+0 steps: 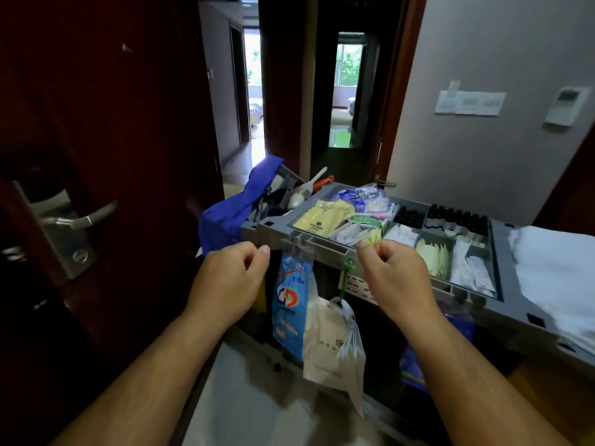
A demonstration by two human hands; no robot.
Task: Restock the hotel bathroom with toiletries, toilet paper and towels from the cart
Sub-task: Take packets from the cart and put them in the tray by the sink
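Forearms come in bare from below, and both hands hang just short of the near edge of the cart [273,234]. The left hand [231,275] and the right hand [393,272] each have the fingers curled in under the thumb, and nothing shows in either, so no supply is in hand yet. By the look of it the restock is barely begun: the top tray is full in every compartment, the bathroom is not in view, and toiletries, paper and towels are all left to carry over. The cart is grey moulded plastic, hard and matt, with a slotted rim. At the tray's near left corner lie flat yellow packets [322,217], crinkled and printed with a small emblem. Along the far edge stand rows of small dark bottles [457,217], round-capped and glossy. Nearer the right hand are slim pale-green sachets [433,256] and white paper-wrapped sachets [470,272], thin and light. Folded white towels [554,268], soft and thick, sit past the tray's right edge. No toilet paper can be made out. From the near edge hang a slick blue printed bag [289,304] and, on a green plastic hook [347,274], a limp white carrier bag [335,349]. A blue cloth sack [230,207] droops at the cart's left end, beside a dark wooden door with a brushed metal handle [84,217].
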